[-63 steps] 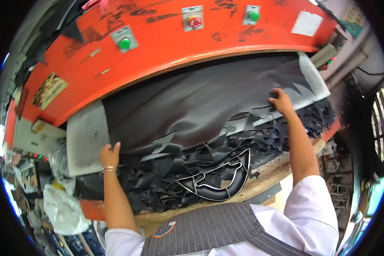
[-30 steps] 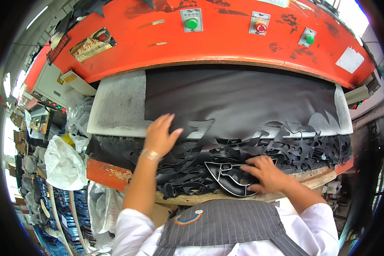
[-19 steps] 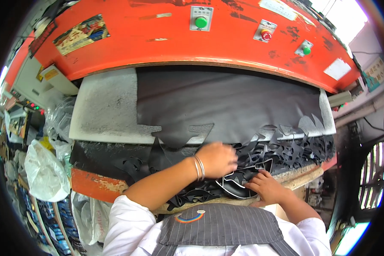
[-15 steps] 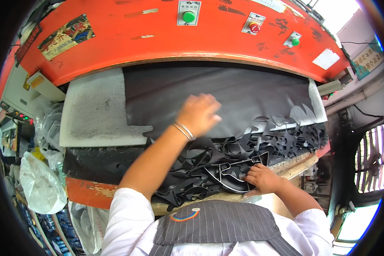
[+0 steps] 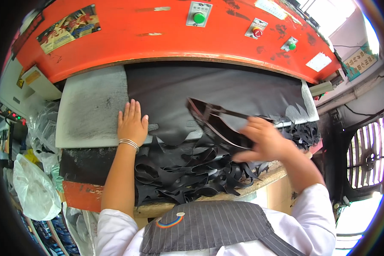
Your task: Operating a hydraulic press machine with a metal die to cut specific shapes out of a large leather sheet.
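A smooth black sheet, leather-like [image 5: 166, 85], lies over a pale cutting board [image 5: 91, 106]; its near edge is cut into notches. My left hand [image 5: 133, 121] rests flat at the sheet's left edge, fingers stretched out, with bangles on the wrist. In my right hand [image 5: 262, 138] is a cutting die [image 5: 211, 121], a curved frame of thin metal strips with crossbars. It is tilted above the near part of the sheet and slightly blurred. The grip of the fingers is partly hidden behind the hand.
Tangled black offcuts [image 5: 187, 175] hang over the machine's front ledge. The orange press beam [image 5: 141, 38] spans the far side, carrying green buttons [image 5: 199, 18] and a red knob [image 5: 257, 32]. Clear plastic bags [image 5: 36, 187] hang at left; a barred fan [image 5: 368, 155] stands at right.
My left hand has moved left from over the sheet's middle to its left edge. My right hand has lifted the cutting die off the offcuts, up over the sheet.
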Demonstrator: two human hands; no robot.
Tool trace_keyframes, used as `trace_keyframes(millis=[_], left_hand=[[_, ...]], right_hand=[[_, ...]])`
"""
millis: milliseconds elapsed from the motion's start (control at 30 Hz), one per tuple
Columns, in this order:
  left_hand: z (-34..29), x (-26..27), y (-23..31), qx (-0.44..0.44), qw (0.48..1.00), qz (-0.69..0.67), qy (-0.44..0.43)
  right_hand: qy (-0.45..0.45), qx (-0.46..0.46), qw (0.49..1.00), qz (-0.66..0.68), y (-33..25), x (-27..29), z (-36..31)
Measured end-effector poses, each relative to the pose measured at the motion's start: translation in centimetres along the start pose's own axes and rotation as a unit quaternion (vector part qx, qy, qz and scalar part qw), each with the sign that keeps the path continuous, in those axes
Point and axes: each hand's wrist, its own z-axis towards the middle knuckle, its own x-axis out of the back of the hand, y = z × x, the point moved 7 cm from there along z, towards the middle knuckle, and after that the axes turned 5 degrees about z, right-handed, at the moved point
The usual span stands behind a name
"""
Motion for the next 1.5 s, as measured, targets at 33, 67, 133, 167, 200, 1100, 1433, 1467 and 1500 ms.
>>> trace_keyframes(millis=[33,67,133,167,200,1100,1433,1467,1500], left_hand=[[-0.4,0.1,0.2,-0.009,1.0,-0.004,0.011],[-0.7,0.2,0.4,-0.009,1.0,-0.003,0.016],[-1.6,0.1,0.6,-0.024,0.999,-0.029,0.011],[-2.0,0.2,0.3,-0.027,0.999,-0.037,0.024],[-2.3,0.4,0.0,-0.025,0.999,-0.033,0.026],[0.8,0.4,-2.3,-0.04,0.987,-0.118,0.098],[6.2,1.6,-5.9,0.095,0.97,-0.215,0.067],[5.9,1.7,-6.0,0.094,0.98,-0.169,0.042],[5.4,1.5,-6.7,0.087,0.981,-0.162,0.067]], right_hand=[[0.037,0.028,0.999,-0.014,-0.1,-1.8,2.2],[0.074,0.055,0.995,-0.027,0.3,-3.7,4.2],[0.098,0.07,0.992,-0.046,1.4,-7.3,7.8],[0.101,0.075,0.991,-0.044,1.7,-8.8,9.5],[0.099,0.084,0.99,-0.058,1.9,-10.1,10.9],[0.251,-0.449,0.857,-0.035,18.2,-9.7,-16.2],[0.253,-0.529,0.807,-0.068,23.9,-6.6,-11.7],[0.202,-0.557,0.801,-0.088,24.1,-6.7,-11.7],[0.239,-0.528,0.807,-0.112,23.5,-6.3,-10.6]])
